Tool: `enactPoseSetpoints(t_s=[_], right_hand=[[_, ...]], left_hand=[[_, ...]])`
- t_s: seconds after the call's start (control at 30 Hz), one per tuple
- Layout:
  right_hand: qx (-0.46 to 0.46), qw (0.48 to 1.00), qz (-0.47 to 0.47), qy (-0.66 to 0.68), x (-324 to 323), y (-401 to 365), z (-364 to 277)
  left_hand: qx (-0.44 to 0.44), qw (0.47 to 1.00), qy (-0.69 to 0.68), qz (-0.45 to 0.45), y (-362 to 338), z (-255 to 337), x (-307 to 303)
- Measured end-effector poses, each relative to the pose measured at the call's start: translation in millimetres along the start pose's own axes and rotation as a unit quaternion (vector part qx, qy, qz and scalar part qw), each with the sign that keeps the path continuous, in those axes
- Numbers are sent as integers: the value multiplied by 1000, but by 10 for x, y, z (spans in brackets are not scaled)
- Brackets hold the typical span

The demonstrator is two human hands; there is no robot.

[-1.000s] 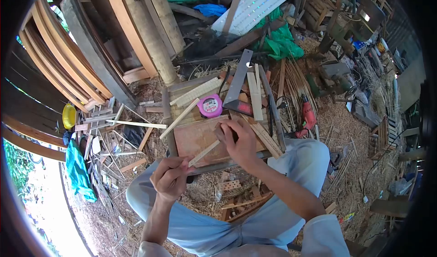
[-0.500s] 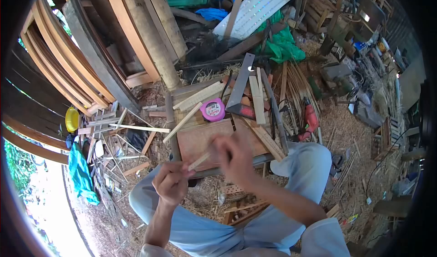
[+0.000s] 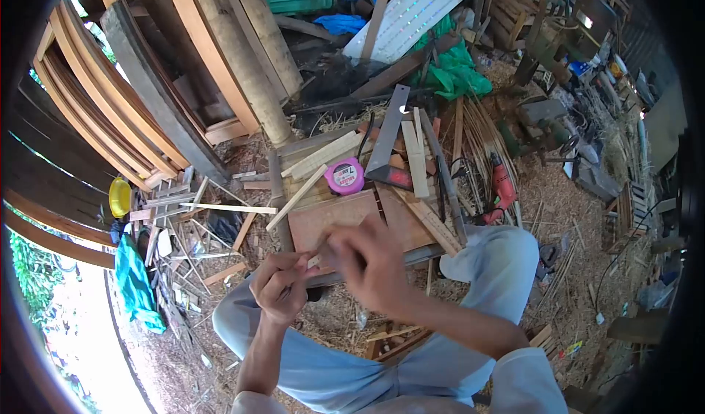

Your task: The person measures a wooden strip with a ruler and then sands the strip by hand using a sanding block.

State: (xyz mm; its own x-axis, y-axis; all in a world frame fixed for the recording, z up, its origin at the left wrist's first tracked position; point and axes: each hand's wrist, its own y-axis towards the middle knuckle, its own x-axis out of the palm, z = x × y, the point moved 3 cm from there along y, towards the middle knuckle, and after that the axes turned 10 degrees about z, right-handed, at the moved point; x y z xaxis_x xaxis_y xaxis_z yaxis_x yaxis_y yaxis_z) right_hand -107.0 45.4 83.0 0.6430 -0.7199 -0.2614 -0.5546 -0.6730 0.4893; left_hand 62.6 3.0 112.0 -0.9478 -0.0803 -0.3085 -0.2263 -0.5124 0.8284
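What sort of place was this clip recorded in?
Probably a small woodworking shop: a pink tape measure and a metal square lie on the low worktable, with a red power drill beside it and what look like shavings over the floor.

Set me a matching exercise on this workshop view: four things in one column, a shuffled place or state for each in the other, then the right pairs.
Things
1. Rounded pink tape measure
2. Red handheld power drill
3. Left hand
4. Glossy yellow rounded object

Places and states
A. Pinching a thin pale wooden strip
B. Far left of the picture, above a turquoise cloth
C. On the wooden worktop, left of a grey metal L-shaped square
D. Lying to the right of the worktop

Pairs: 1-C, 2-D, 3-A, 4-B
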Motion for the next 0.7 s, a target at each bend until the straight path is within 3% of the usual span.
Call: enactPoseSetpoints(t_s=[0.07,0.1,0.2,0.27,0.33,0.37,0.47,0.53,0.6,0.67,0.7], right_hand=[[-46,999,2,4,9,-99,-87],[-13,999,51,6,72,-84,224],[20,997,65,-40,64,19,587],[18,998,47,-34,51,-3,158],[3,998,5,60,-32,-57,-364],[-42,997,33,55,47,-102,-103],[18,996,73,-57,90,-13,632],[-19,994,77,-70,68,-22,372],[-32,997,47,60,-1,-85,-215],[-5,995,43,88,25,-112,64],[15,998,56,21,44,-41,406]], left_hand=[[1,1000,11,-3,-24,16,-44],[-14,1000,17,-5,-51,-40,-83],[-7,1000,-14,-8,-46,-7,-58],[-30,999,-2,-14,-49,4,-36],[22,999,18,-14,-58,70,-39],[-37,998,41,-15,-94,45,-79],[14,1000,13,-18,-148,-6,-104],[25,1000,2,-13,-85,49,-70],[30,1000,-7,-7,-86,106,18],[23,999,15,-16,-194,30,-57],[16,999,27,-12,-191,-18,-78]])
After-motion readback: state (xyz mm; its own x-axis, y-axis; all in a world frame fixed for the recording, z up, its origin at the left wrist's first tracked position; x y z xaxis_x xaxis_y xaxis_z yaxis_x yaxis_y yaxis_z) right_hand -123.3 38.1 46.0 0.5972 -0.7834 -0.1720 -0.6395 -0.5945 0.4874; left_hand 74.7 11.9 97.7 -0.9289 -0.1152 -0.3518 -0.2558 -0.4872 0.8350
